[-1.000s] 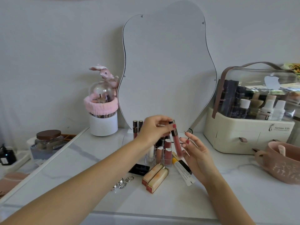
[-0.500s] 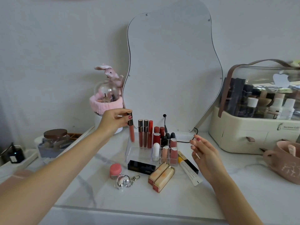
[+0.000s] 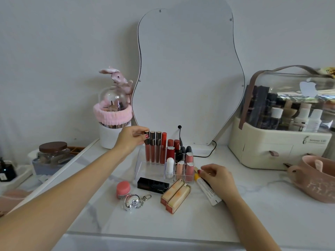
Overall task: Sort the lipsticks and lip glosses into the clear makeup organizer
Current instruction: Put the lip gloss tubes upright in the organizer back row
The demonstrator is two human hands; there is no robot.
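Observation:
The clear makeup organizer [image 3: 145, 171] stands mid-table before the mirror, with several lip glosses and lipsticks upright in it. My left hand [image 3: 131, 140] pinches the cap of a pink lip gloss [image 3: 147, 149] that stands in the back row at the far left. My right hand [image 3: 217, 178] rests curled on a white tube with a yellow cap [image 3: 205, 189] lying right of the organizer. A black lipstick [image 3: 153, 185] and two peach lipsticks [image 3: 175, 196] lie in front of it.
A wavy mirror [image 3: 188, 78] leans on the wall behind. A pink jar [image 3: 123, 189] and a silver keychain [image 3: 134, 201] lie front left. A cream cosmetics case [image 3: 279, 145] and a pink mug [image 3: 315, 176] stand at the right, a brush holder [image 3: 112, 127] at the left.
My left hand carried the pink lip gloss from the middle to the organizer's back left and lowered it into a slot. My right hand dropped onto the white tube.

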